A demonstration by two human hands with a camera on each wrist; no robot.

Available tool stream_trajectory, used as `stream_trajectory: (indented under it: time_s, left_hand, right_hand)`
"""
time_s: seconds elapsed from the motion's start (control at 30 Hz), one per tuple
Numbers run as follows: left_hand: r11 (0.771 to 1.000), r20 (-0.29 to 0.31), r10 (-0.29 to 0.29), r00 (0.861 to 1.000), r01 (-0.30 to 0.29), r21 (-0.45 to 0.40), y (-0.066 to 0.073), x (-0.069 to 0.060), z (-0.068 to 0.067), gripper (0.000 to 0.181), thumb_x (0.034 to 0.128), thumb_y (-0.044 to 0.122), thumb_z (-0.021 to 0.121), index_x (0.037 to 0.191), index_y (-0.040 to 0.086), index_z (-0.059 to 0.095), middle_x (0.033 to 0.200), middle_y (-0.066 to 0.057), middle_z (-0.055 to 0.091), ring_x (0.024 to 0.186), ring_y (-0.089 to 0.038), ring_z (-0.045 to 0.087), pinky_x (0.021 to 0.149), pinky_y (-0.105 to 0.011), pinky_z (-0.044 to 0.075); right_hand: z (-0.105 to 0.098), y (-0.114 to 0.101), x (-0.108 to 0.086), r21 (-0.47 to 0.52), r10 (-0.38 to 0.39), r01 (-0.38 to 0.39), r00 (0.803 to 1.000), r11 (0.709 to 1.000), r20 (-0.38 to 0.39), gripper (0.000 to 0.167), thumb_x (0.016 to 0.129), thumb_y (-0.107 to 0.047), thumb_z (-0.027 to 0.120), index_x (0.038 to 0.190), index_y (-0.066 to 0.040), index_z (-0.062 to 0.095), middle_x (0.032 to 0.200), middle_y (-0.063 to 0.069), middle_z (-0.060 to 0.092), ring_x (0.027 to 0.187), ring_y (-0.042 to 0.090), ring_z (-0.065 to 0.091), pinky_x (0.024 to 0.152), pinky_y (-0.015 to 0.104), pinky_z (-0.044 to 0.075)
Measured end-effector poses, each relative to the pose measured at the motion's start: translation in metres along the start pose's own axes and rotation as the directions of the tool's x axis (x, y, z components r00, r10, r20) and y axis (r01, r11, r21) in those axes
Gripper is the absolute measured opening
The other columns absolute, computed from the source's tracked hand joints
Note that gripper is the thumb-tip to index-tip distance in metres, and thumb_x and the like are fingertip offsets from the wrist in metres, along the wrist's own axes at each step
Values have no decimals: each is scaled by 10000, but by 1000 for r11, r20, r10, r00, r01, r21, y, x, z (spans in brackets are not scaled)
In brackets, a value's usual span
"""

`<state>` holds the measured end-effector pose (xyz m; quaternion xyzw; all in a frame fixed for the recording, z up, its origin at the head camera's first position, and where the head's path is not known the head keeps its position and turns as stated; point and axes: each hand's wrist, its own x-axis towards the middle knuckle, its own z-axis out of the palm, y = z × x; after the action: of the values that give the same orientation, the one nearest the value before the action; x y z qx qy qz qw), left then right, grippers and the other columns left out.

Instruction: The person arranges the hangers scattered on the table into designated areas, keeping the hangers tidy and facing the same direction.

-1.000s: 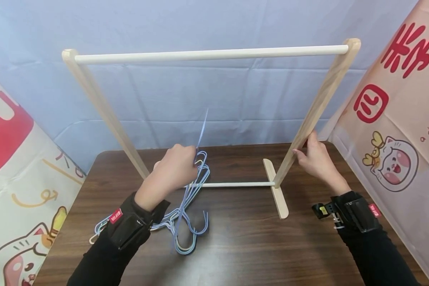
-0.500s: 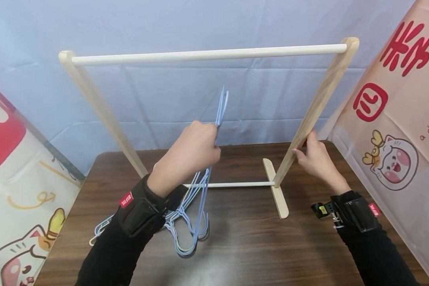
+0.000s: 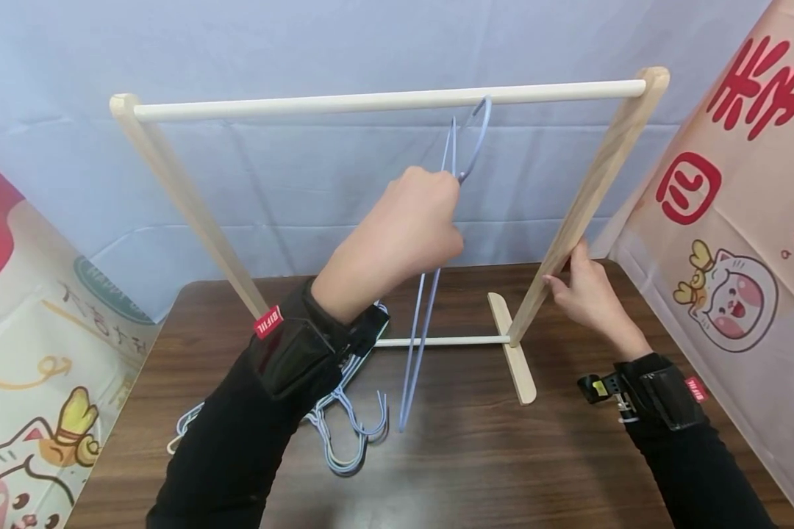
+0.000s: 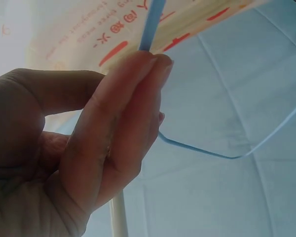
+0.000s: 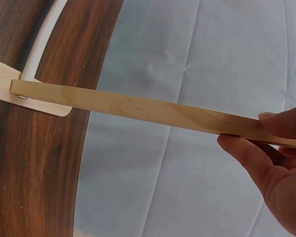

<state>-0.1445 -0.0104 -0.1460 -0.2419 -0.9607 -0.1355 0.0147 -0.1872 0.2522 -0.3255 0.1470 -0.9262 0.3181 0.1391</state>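
Note:
My left hand (image 3: pixel 403 228) grips a thin blue clothes hanger (image 3: pixel 418 353) below the rack's top rail. The hanger's hook (image 3: pixel 484 132) is up at the white top rail (image 3: pixel 370 101); whether it bears on the rail I cannot tell. In the left wrist view the fingers (image 4: pixel 113 123) are curled round the blue hanger (image 4: pixel 152 24). My right hand (image 3: pixel 589 290) holds the right wooden post (image 3: pixel 585 180) of the rack. The right wrist view has its thumb and fingers on either side of the post (image 5: pixel 138 107).
More blue and white hangers (image 3: pixel 344 441) lie in a pile on the brown table (image 3: pixel 476 470), partly hidden by my left arm. A white lower bar (image 3: pixel 450 341) joins the rack near its wooden foot (image 3: pixel 517 367). Printed cloths hang at both sides.
My left hand has lifted one hanger from the pile, up and to the right, bringing its hook to the top rail. My right hand has stayed on the post.

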Motion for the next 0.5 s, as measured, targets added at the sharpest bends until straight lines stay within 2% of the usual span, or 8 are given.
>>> stream_trajectory:
  time_s: [0.07, 0.3, 0.5]
  left_hand:
    - [1000, 5, -12, 1000, 12, -2, 2, 3, -2, 78, 738, 11, 492, 702, 78, 473, 652, 2, 358, 598, -147, 373, 488, -252, 350]
    - [994, 38, -80, 996, 82, -70, 6, 12, -9, 101, 767, 8, 481, 763, 73, 557, 617, -6, 610, 547, -127, 589, 514, -230, 440]
    - [992, 56, -108, 993, 111, -59, 9, 17, -11, 126, 792, 7, 464, 800, 76, 570, 606, 7, 629, 565, -112, 598, 535, -225, 441]
  right_hand:
    - [0, 0, 0, 1, -3, 3, 1000, 1000, 0, 491, 836, 69, 549, 1219, 122, 246, 902, 299, 492, 789, 436, 542, 566, 446, 402]
    - [1, 1, 0, 4, 2, -2, 1000, 1000, 1, 485, 835, 66, 551, 1212, 124, 251, 896, 294, 494, 782, 422, 541, 561, 425, 395]
    - [1, 1, 0, 9, 1, -1, 1000, 1000, 0, 475, 835, 67, 550, 1203, 123, 256, 889, 291, 494, 776, 419, 542, 558, 421, 395]
